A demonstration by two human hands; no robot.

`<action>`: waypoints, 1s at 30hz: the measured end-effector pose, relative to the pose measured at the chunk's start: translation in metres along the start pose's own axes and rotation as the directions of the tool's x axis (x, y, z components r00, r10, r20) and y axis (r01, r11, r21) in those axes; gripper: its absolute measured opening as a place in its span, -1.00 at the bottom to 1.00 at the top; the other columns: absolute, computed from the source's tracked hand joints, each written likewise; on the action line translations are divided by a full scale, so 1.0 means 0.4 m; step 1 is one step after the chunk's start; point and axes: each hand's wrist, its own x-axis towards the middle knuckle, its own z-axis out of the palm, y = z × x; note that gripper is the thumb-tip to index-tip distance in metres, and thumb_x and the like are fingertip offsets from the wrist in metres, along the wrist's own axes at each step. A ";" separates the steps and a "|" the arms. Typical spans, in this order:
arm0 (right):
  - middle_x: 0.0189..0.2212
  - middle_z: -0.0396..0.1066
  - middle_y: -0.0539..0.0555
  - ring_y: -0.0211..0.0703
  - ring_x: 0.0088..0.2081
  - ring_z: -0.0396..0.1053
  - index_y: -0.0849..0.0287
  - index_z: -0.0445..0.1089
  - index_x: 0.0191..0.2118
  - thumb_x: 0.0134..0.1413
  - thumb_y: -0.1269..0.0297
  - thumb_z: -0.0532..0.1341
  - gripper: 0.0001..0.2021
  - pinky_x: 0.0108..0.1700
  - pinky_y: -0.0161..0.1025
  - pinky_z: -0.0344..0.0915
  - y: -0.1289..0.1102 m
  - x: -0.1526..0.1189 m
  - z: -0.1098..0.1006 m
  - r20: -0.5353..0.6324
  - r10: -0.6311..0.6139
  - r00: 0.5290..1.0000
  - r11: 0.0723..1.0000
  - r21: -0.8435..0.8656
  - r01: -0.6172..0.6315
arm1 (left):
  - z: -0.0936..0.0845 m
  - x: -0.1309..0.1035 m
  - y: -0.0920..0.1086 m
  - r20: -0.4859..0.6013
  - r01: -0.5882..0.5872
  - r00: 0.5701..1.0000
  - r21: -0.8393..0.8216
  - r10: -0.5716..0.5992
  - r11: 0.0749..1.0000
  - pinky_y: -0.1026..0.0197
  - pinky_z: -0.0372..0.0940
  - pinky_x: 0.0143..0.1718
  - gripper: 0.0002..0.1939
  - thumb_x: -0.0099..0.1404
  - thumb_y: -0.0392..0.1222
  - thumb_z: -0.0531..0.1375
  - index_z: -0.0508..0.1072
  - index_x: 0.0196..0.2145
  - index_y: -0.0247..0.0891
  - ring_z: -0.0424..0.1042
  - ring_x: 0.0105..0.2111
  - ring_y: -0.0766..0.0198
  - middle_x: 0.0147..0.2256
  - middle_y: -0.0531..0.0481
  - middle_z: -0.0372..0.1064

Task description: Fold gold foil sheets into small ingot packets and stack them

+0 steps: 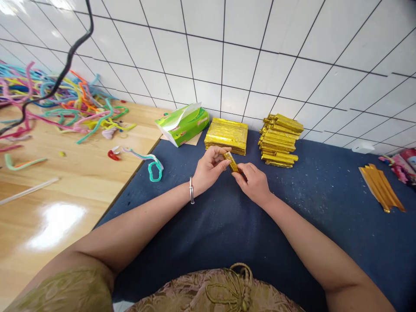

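Between my two hands is a small folded strip of gold foil paper (232, 162), tilted, its upper end pale. My left hand (210, 168) pinches the upper end with thumb and fingers; a silver bangle circles that wrist. The lower end sits between the thumb and curled fingers of my right hand (255, 182). Just behind the hands lies a stack of flat gold foil sheets (226, 132). To its right is a pile of folded gold foil strips (280, 141), laid one over another.
A green tissue pack (186, 125) stands by the wall at the seam of the dark blue cloth (221, 234) and the wooden table (97, 173). Tangled pipe cleaners (78, 108) cover the far left, behind a black cable (69, 56). More gold strips (381, 186) lie at right.
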 end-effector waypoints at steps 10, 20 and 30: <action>-0.23 0.47 0.11 -0.18 -0.22 0.41 0.18 0.33 -0.04 0.24 0.22 0.07 -0.74 -0.12 -0.25 0.27 -0.004 0.000 -0.004 -0.028 -0.025 0.999 0.996 -0.085 0.022 | 0.000 -0.005 0.021 -0.044 0.056 0.998 0.043 -0.054 0.998 0.38 0.39 -0.42 -0.80 0.23 -0.18 0.20 0.32 -0.20 -0.26 0.41 -0.29 0.40 0.00 -0.09 0.31; -0.23 0.46 0.16 -0.10 -0.21 0.38 0.20 0.36 -0.02 0.24 0.19 0.04 -0.70 -0.12 -0.18 0.25 -0.026 0.008 -0.027 0.005 -0.064 0.998 0.970 -0.234 0.063 | -0.014 -0.004 0.017 -0.108 -0.020 0.993 0.256 0.050 0.966 0.37 0.31 -0.37 -0.83 0.19 -0.20 0.25 0.40 -0.24 -0.25 0.35 -0.27 0.37 -0.18 -0.03 0.33; -0.23 0.49 0.13 -0.14 -0.21 0.40 0.20 0.37 -0.03 0.26 0.22 0.02 -0.70 -0.13 -0.23 0.25 -0.024 -0.004 -0.025 0.008 -0.019 1.000 0.986 -0.168 0.020 | -0.013 -0.006 0.020 -0.062 -0.066 0.994 0.263 0.085 0.963 0.31 0.30 -0.34 -0.83 0.17 -0.16 0.28 0.43 -0.29 -0.24 0.35 -0.27 0.33 -0.24 -0.02 0.34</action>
